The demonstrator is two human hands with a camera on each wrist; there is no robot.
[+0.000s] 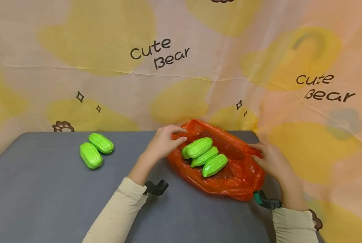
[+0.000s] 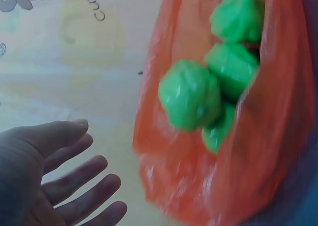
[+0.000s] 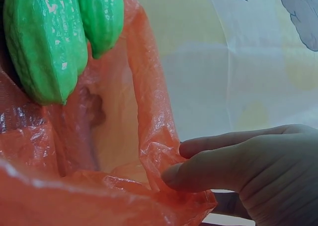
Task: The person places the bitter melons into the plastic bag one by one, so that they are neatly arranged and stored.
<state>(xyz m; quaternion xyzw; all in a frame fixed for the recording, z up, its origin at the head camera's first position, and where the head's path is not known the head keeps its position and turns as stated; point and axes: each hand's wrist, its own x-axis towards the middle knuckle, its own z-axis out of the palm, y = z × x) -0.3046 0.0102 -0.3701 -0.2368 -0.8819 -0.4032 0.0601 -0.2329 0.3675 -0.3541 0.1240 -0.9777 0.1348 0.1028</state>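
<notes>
A red plastic bag point(image 1: 238, 184) lies spread with its mouth open on the table, holding several glossy green ridged gourds point(image 1: 215, 165). My right hand point(image 1: 270, 158) pinches the bag's right rim between thumb and fingers, as the right wrist view shows too. At the bag's left end is my left hand point(image 1: 165, 141), fingers extended and nothing held. In the left wrist view a gap shows between those fingers point(image 2: 82, 179) and the bag. Two more green gourds point(image 1: 91, 155) lie side by side on the table, left of the left hand.
The grey table point(image 1: 47, 199) ends at a patterned cloth backdrop point(image 1: 108, 40) behind, and the cloth continues along the right side, close to my right hand. Dark wrist mounts point(image 1: 156, 187) sit on both wrists.
</notes>
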